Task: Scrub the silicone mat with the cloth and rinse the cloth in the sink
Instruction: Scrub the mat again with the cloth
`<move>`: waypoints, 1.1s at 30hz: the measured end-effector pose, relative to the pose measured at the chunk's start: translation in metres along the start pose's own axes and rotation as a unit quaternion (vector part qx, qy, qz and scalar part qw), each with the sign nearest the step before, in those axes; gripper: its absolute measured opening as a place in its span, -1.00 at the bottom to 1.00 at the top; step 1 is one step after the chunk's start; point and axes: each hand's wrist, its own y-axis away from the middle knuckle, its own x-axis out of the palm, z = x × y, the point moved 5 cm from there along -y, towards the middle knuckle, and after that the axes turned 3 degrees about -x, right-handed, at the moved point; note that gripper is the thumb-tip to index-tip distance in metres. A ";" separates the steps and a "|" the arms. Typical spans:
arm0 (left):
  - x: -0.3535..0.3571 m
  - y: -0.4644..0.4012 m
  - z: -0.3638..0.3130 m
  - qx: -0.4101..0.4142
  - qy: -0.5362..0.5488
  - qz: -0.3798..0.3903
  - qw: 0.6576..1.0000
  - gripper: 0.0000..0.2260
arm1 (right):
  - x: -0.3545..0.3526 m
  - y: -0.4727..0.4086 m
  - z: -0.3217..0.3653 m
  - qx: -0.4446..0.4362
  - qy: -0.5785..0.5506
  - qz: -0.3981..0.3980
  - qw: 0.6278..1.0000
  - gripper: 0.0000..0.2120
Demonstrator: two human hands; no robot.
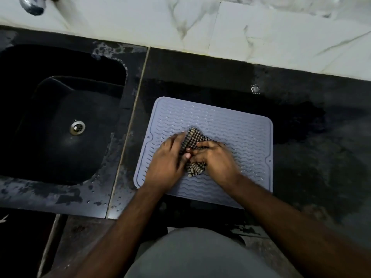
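Grey cloth of the person's garment fills the bottom of the view, and from it two bare forearms reach forward over the desk. The left hand (pixel 166 163) lies with its fingers fairly straight, pressing down on the left part of the brown-and-cream checked cloth (pixel 193 151). The right hand (pixel 215 159) has its fingers curled onto the bunched cloth, gripping it from the right; both hands are slightly blurred. The cloth sits crumpled between them, near the middle of the lavender-grey rectangular silicone mat (pixel 230 125), whose wavy ridges cover its face. The mat lies flat on the black stone desk (pixel 301 157), which looks wet and streaked in places. To the left, past a pale seam in the stone, is the black rectangular sink (pixel 40 121) with a round metal drain (pixel 77 127) in its floor; water spots mark its rim. Behind the desk runs a wall of white marble-patterned tiles (pixel 241 27), and a blurred metal tap (pixel 33 5) shows at the top left corner.
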 end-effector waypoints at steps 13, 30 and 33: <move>0.028 -0.006 -0.008 -0.068 -0.190 0.011 0.979 -0.16 | -0.019 0.045 -0.052 0.070 -0.010 -0.006 0.998 -0.58; 0.077 -0.009 -0.096 0.122 -0.186 0.141 0.965 -0.15 | -0.051 0.078 -0.099 0.156 -0.048 -0.030 0.986 -0.58; 0.084 -0.010 -0.101 0.047 -0.220 0.112 0.968 0.07 | -0.054 0.080 -0.101 0.158 -0.048 -0.034 0.986 -0.58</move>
